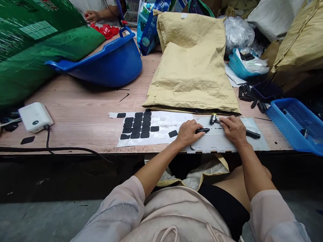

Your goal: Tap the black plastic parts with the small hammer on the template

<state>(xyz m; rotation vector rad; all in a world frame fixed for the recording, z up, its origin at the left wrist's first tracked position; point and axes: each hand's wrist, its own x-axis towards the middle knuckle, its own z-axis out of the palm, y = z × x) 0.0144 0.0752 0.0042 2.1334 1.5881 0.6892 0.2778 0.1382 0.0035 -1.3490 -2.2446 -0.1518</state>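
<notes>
My left hand (188,134) is closed round a small black part (202,130) that points to the right over a grey board (214,141). Close by on the right, my right hand (233,130) grips a small hammer (252,133); its metal head (213,119) lies left of the fingers and its black handle end shows right of the hand. To the left of my left hand, a white sheet (161,117) carries rows of black rounded stickers (136,129). One loose black sticker (173,133) lies near my left wrist.
A tan sack (193,68) lies behind my hands. A blue basket (305,128) stands at the right, a blue basin (109,62) at the back left. A white box (36,116) with a black cable sits left. A person's hand (92,17) shows across the table.
</notes>
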